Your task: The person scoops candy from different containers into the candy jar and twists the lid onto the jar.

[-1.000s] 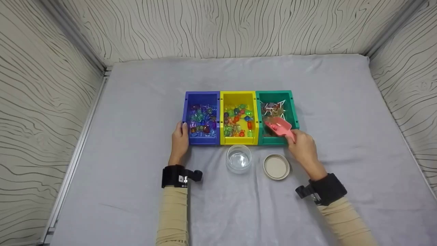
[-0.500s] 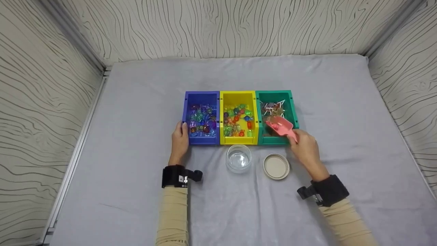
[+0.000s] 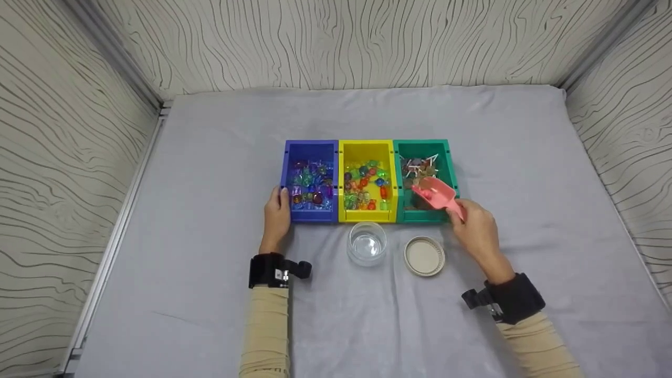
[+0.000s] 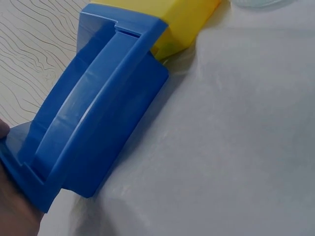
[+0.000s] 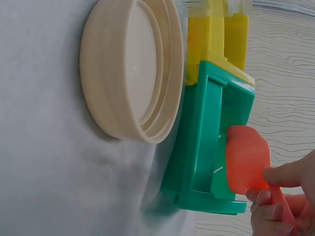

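Right hand point(image 3: 476, 228): my thumb and fingers are clamped on the handle of the pink scoop point(image 3: 441, 195).
Pink scoop: its blade points forward and left from my grip, over the green bin point(image 3: 422, 216), with small red-pink pieces in it.
Green bin: white sticks lie in it, beyond the blade.
Left hand point(image 3: 276, 218): I touch the outer side of the blue bin point(image 3: 312, 217); I cannot tell whether my fingers curl round its wall.
Yellow bin point(image 3: 367, 216): between the other two, colourful pieces inside, left of my right grip.
Lid point(image 3: 424, 256): near my right hand, leftward.
Clear jar point(image 3: 367, 258): farther left, between my hands.
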